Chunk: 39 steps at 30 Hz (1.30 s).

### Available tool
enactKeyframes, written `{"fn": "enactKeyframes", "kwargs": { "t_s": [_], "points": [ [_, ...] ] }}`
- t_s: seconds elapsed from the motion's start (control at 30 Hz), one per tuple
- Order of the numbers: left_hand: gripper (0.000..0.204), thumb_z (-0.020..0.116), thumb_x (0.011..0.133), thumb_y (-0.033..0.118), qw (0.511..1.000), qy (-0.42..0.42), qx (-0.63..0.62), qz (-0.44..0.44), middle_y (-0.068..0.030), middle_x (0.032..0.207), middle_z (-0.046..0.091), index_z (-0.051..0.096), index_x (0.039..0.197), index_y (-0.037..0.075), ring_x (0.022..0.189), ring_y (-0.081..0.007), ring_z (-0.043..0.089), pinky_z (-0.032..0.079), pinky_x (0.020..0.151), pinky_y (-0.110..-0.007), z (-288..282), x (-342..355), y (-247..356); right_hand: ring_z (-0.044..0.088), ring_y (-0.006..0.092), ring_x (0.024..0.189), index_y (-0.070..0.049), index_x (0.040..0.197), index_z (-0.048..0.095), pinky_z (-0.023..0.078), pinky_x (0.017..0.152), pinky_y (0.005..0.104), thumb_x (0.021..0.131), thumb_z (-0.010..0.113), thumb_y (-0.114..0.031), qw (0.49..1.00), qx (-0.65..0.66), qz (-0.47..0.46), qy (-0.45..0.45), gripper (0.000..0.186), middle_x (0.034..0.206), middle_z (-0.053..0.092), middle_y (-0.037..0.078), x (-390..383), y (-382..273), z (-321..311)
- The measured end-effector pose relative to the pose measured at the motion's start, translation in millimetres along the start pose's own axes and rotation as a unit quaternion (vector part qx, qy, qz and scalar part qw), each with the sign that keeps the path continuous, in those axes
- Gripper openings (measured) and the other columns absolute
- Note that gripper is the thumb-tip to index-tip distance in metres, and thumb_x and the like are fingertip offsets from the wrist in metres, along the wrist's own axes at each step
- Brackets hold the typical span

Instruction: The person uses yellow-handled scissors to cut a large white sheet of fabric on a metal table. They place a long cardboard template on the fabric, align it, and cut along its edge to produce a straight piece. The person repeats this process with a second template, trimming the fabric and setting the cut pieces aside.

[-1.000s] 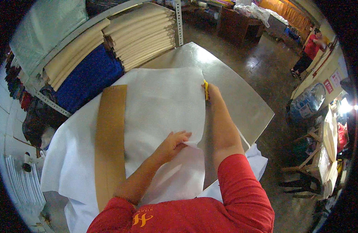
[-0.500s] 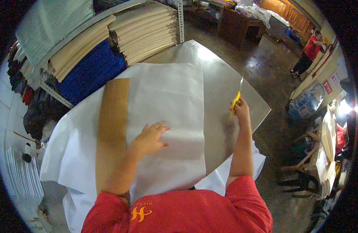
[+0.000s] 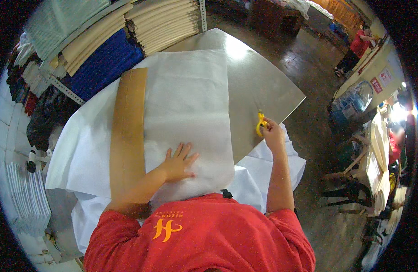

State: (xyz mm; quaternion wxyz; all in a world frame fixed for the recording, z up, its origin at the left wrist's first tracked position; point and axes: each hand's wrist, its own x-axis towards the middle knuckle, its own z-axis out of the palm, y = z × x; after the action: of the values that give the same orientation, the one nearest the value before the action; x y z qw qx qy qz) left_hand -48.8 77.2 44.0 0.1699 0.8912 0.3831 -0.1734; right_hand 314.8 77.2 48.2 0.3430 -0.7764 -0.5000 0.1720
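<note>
White cloth (image 3: 190,99) lies beneath the spread left fingers (image 3: 185,150).

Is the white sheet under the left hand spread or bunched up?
Spread out: the white sheet lies broad and mostly flat beneath the left hand.

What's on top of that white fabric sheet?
A long, flat, brown board-like strip and the person's spread left hand rest on the white fabric sheet; what lies beneath them can't be seen.

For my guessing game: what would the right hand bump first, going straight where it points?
The right hand, holding yellow-handled scissors, looks free to cross the grey tabletop, though its height is unclear.
</note>
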Motion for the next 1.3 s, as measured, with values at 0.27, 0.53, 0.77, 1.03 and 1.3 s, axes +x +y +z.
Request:
{"fn": "enactKeyframes", "kwargs": {
  "t_s": [0.27,0.53,0.77,1.03,1.3],
  "points": [
    [0.072,0.054,0.085,0.054,0.995,0.092,-0.049,0.005,-0.0185,0.152,0.017,0.033,0.143,0.017,0.14,-0.0384,0.016,0.018,0.107,-0.063,-25.9,53.6,-49.8,0.065,0.0276,0.084,-0.005,0.119,0.057,0.05,0.073,0.0357,0.083,0.061,-0.01,0.994,0.102,-0.01,0.034,0.036,0.098,0.066,0.017,-47.8,-40.6,32.1],
    [0.067,0.062,0.082,0.047,0.99,0.076,0.035,-0.112,-0.0178,0.15,0.023,0.039,0.14,0.02,0.139,-0.0367,0.019,0.017,0.109,-0.06,-38.6,-69.5,-43.7,0.062,0.0325,0.095,-0.007,0.116,0.06,0.048,0.083,0.0413,0.079,0.062,-0.014,0.995,-0.051,-0.052,0.066,0.037,0.102,0.065,0.017,-73.0,-21.0,39.1],
    [0.07,0.063,0.082,0.043,0.988,0.114,0.09,-0.048,-0.0143,0.152,0.021,0.035,0.142,0.021,0.139,-0.0363,0.019,0.017,0.11,-0.058,-2.8,-119.2,-9.6,0.06,0.0356,0.096,-0.007,0.114,0.061,0.047,0.084,0.0431,0.08,0.061,-0.018,0.992,-0.054,-0.072,0.083,0.036,0.102,0.065,0.018,-31.7,-11.2,33.9],
    [0.058,0.063,0.083,0.035,0.972,0.227,-0.049,-0.042,-0.0096,0.145,0.035,0.042,0.136,0.019,0.135,-0.0346,0.029,0.019,0.109,-0.058,34.3,-26.3,81.9,0.063,0.032,0.095,-0.009,0.117,0.061,0.049,0.082,0.0409,0.081,0.06,-0.019,0.993,-0.074,-0.057,0.068,0.038,0.101,0.067,0.015,9.7,22.6,8.8],
    [0.027,0.066,0.078,0.019,0.939,0.343,0.011,-0.006,-0.0017,0.115,0.06,0.065,0.105,0.02,0.121,-0.0246,0.048,0.021,0.109,-0.053,66.8,-52.9,91.4,0.066,0.0295,0.086,-0.007,0.117,0.06,0.051,0.075,0.0381,0.082,0.062,-0.015,0.999,0.023,-0.019,0.013,0.036,0.096,0.068,0.015,-8.3,75.7,-16.8]
  ]
}}
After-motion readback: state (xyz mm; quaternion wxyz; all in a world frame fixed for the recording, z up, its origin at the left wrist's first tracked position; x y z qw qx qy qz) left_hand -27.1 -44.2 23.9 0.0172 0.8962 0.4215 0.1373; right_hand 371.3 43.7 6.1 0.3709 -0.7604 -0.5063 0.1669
